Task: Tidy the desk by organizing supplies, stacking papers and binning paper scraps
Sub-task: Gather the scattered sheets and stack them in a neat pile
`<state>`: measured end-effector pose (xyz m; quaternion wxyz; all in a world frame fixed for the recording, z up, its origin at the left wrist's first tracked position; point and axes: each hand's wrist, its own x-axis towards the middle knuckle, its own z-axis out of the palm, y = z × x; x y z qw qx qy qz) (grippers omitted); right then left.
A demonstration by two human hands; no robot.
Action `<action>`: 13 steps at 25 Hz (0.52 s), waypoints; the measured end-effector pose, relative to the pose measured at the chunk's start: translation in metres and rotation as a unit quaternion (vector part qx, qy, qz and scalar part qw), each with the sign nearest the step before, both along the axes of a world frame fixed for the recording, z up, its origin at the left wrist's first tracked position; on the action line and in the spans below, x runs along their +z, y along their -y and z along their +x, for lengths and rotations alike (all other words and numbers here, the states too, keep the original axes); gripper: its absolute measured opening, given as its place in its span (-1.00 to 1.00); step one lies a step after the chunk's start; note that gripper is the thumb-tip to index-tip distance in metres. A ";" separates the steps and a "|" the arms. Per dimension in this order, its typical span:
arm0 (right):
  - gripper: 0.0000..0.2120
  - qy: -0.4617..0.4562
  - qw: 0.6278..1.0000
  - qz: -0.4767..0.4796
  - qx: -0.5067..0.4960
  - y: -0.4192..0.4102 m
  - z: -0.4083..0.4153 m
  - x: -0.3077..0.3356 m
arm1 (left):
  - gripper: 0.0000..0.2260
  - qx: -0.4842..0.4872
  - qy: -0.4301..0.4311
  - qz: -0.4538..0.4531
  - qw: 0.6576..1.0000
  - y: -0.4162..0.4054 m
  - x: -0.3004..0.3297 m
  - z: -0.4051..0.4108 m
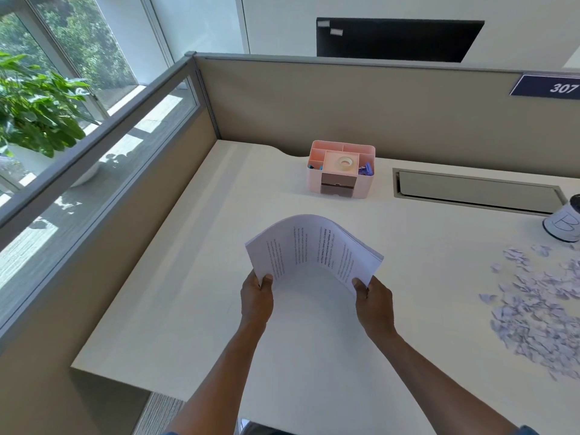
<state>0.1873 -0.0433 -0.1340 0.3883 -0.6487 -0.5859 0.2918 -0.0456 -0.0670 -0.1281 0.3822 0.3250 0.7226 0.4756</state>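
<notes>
While both hands hold it above the pale surface (194, 309), the stack of printed papers (314, 249) bows upward in an arch, its near corners lowest. The left hand (255, 298) has its grip closed on the stack's near-left corner, thumb on top; the right hand (373, 301) has its grip closed on the near-right corner in the same way. Beyond the stack, near the beige partition (345, 105), stands a pink organizer (341, 169) with a roll of tape (344, 162) on its middle block and small blue and purple items in its side compartments. To the right of the stack, well apart from it, lavender paper scraps (539, 312) lie scattered on the surface. Beyond the scraps stands a white container (563, 224) with handwriting on it, next to a recessed grey cable tray (474, 191).
</notes>
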 end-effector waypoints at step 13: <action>-0.77 -0.002 1.000 -0.026 0.017 0.000 0.003 0.003 | -0.79 0.001 0.010 0.020 1.000 0.005 0.001 -0.006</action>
